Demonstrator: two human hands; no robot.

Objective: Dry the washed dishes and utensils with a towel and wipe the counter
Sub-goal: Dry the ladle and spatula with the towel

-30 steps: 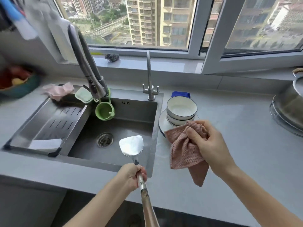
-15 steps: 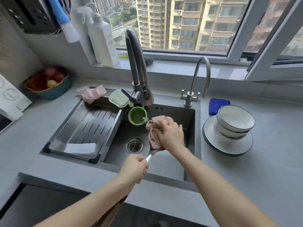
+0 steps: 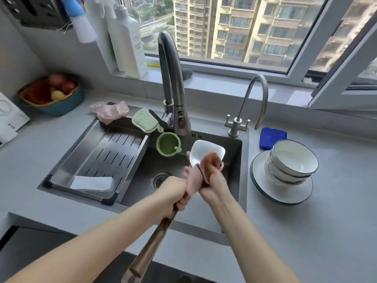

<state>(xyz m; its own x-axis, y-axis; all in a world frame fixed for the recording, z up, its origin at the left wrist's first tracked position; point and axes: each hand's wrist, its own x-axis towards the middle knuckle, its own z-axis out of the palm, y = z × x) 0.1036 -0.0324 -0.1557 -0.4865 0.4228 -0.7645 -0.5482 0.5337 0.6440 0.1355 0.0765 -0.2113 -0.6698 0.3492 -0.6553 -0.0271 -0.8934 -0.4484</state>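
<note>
Left hand (image 3: pixel 180 196) is clamped round the wooden handle of the long steel spatula (image 3: pixel 204 150). The right hand (image 3: pixel 214 181), just beside it, is squeezing a pink waffle-weave towel (image 3: pixel 212 161) round the spatula's neck. The blade is tilted up over the steel sink (image 3: pixel 138 186).

Moving outward, there are two taps, a tall dark pull-down tap (image 3: pixel 171 78) and a slim gooseneck tap (image 3: pixel 255 92). One green silicone cup (image 3: pixel 168 145) hangs from the tall one, and one green sponge (image 3: pixel 144 120) rests on the sink's back rim.

On the grey worktop (image 3: pixel 326 231) to the right is one folded blue cloth (image 3: pixel 272 136). Near it are white blue-rimmed bowls (image 3: pixel 293 158), at least two, stacked on a matching plate (image 3: pixel 285 193).

The tall white bottle (image 3: pixel 130 41) on the sill has a label, but the print is too small to read.
</note>
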